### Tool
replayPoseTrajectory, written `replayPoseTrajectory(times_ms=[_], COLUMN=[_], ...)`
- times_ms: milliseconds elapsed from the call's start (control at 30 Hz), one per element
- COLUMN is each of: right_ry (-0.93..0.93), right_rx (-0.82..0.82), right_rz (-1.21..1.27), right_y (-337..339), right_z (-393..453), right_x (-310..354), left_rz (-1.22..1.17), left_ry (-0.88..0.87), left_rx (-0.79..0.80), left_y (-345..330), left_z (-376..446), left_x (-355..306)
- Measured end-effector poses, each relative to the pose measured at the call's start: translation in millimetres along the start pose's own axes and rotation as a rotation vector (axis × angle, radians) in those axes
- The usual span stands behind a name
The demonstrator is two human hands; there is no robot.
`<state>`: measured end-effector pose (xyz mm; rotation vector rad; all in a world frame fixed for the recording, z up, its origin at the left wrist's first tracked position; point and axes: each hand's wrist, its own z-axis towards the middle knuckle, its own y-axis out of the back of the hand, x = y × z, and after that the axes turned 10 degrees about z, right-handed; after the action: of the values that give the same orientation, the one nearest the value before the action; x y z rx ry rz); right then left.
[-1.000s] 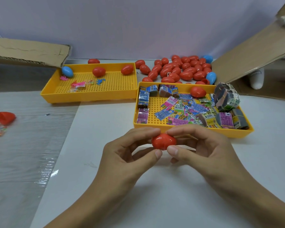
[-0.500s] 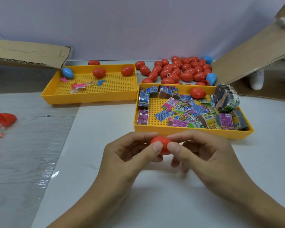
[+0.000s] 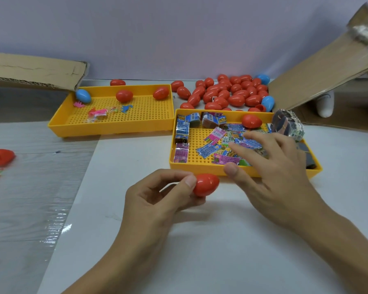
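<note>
Left hand [image 3: 157, 200]: I pinch the red egg [image 3: 206, 184], thumb pressed to its near end and the other fingers curled under and behind it.
Red egg: whole and lying sideways in my grip, just in front of the packet tray [image 3: 200, 168], close to its front wall and above the white table [image 3: 221, 251].
Right hand [image 3: 270, 166]: spread loose and holding nothing, it reaches over the packet tray's front wall. I cannot tell whether the fingertips touch anything.
Inside the packet tray: printed packets [image 3: 208, 148] are scattered across the perforated yellow floor. One loose red egg [image 3: 251, 120] lies by the back wall and a wrapped bundle [image 3: 287, 125] sits at the back right corner.
Behind the packet tray: a heap of eggs [image 3: 227, 94], mostly red and two blue.
Left of the packet tray: a second yellow tray [image 3: 115, 130], set further back, holds three eggs and small bright toys.
Right of the packet tray: a tilted cardboard flap [image 3: 319, 77].
</note>
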<state>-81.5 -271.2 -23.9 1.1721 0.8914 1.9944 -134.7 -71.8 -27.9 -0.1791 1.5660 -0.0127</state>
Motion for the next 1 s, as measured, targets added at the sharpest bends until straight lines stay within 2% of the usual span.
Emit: replayPoseTrajectory(times_ms=[100, 167, 333, 500, 633, 800, 867, 1000], right_ry=[0.007, 0.047, 0.034, -0.016, -0.047, -0.158, -0.252, -0.394], right_rx=[0.051, 0.008, -0.085, -0.13, -0.195, 0.056, 0.126, 0.239], right_rz=[-0.04, -0.026, 0.207, 0.465, 0.718, 1.085, 1.143, 1.188], right_y=[-2, -1, 4, 13, 18, 22, 19, 13], right_z=[-1, 0, 2, 1, -3, -11, -13, -17], right_x=[-6, -8, -9, -4, 7, 22, 24, 28], left_rz=[-0.137, -0.227, -0.351, -0.36, -0.253, -0.072, -0.013, 0.046], left_ry=[0.04, 0.078, 0.145, 0.129, 0.081, -0.09, -0.14, -0.124], left_rx=[0.009, 0.023, 0.082, 0.116, 0.126, 0.115, 0.139, 0.183], left_y=[2, 2, 3, 5, 4, 2, 1, 3], left_z=[4, 6, 11, 13, 11, 6, 3, 2], left_x=[-2, -3, -4, -4, -1, 3, 5, 2])
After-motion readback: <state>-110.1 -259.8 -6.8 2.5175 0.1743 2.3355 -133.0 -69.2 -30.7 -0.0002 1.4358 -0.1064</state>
